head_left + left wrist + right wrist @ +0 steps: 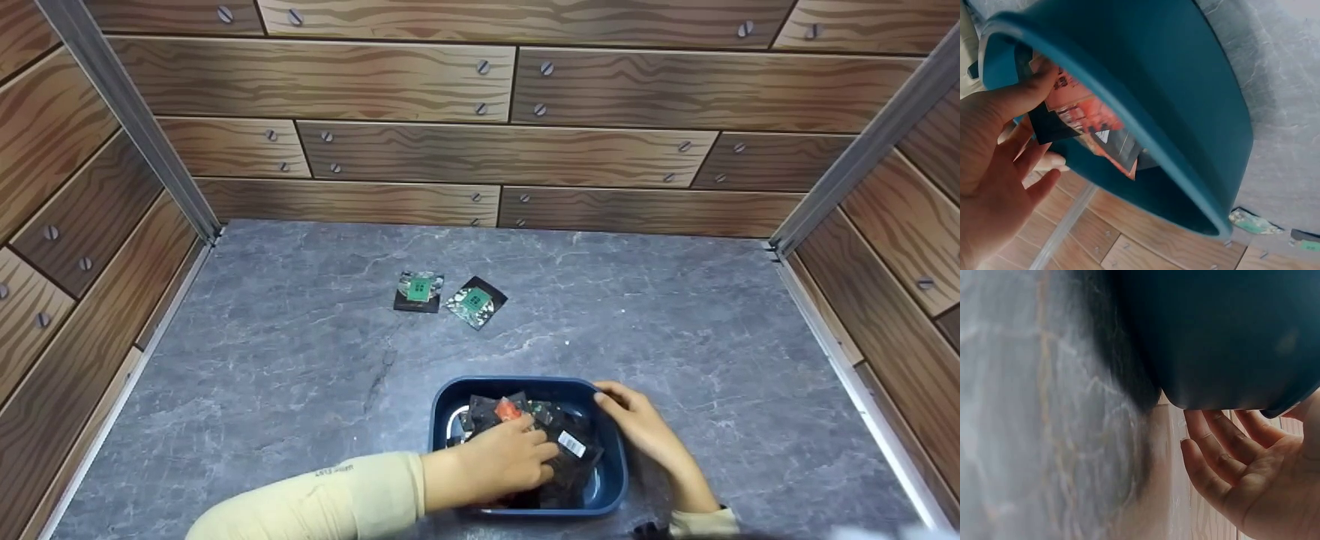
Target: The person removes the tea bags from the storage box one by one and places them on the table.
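Wood-patterned walls [405,82] enclose a grey marbled desk [300,360] carrying a blue bin [517,382]. Inside the bin, the red-and-black packet [1068,94] looks light, flexible and perhaps slippery, best pinched by an edge; the left grip [499,457] has it between thumb and fingers. At the bin's right rim, the right grip [645,427] holds on. Two green-labelled packets [418,291] lie beyond the bin.
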A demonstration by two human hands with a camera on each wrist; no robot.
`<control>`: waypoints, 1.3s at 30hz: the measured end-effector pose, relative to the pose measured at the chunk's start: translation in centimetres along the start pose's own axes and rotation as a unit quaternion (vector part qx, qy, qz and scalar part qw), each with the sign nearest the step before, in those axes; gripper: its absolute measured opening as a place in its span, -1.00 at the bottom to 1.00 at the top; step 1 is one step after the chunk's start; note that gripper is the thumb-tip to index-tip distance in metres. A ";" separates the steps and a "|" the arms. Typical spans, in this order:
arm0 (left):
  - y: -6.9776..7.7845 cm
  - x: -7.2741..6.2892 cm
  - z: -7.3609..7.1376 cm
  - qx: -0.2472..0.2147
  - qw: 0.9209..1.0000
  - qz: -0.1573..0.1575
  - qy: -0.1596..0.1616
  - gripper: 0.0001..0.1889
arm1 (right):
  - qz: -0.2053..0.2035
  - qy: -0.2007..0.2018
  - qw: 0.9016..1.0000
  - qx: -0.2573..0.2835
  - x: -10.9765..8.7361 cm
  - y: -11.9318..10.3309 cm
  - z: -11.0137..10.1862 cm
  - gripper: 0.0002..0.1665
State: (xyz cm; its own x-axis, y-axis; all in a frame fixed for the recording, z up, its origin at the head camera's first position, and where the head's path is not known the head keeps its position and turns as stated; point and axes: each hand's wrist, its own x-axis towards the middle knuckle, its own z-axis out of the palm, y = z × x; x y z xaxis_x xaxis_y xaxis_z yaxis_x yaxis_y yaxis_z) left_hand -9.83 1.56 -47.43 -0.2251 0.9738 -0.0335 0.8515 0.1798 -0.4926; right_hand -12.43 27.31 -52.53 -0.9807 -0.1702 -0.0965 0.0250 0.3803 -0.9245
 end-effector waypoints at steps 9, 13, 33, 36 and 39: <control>-0.8 -0.5 -1.7 -0.038 0.999 -0.026 -0.008 -0.69 | -0.005 0.010 1.000 -0.017 0.1 -0.1 0.1 -0.63; -1.4 -1.0 -2.1 -0.053 0.998 -0.043 0.005 -0.70 | -0.002 0.011 1.000 -0.019 0.1 0.0 0.1 -0.62; -8.7 -3.4 -1.5 -0.440 0.876 -0.189 0.065 -0.81 | 0.000 0.016 0.999 -0.035 0.0 -0.1 0.2 -0.63; -9.9 -4.0 -0.6 -0.492 0.835 -0.234 0.072 -0.79 | -0.002 0.017 0.999 -0.039 0.0 -0.1 0.2 -0.63; -11.0 -4.6 0.7 -0.545 0.785 -0.280 0.093 -0.78 | -0.004 0.017 0.999 -0.041 0.0 -0.1 0.1 -0.63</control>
State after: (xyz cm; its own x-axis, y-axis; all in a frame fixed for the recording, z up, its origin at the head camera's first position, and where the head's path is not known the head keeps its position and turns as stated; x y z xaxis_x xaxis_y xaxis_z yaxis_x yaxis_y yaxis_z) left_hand -18.48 -4.99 -42.49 -0.7221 0.6846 0.0996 0.5652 0.5008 0.6555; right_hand -12.46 27.17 -52.52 -0.9869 -0.1429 -0.0751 0.0023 0.4526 -0.8917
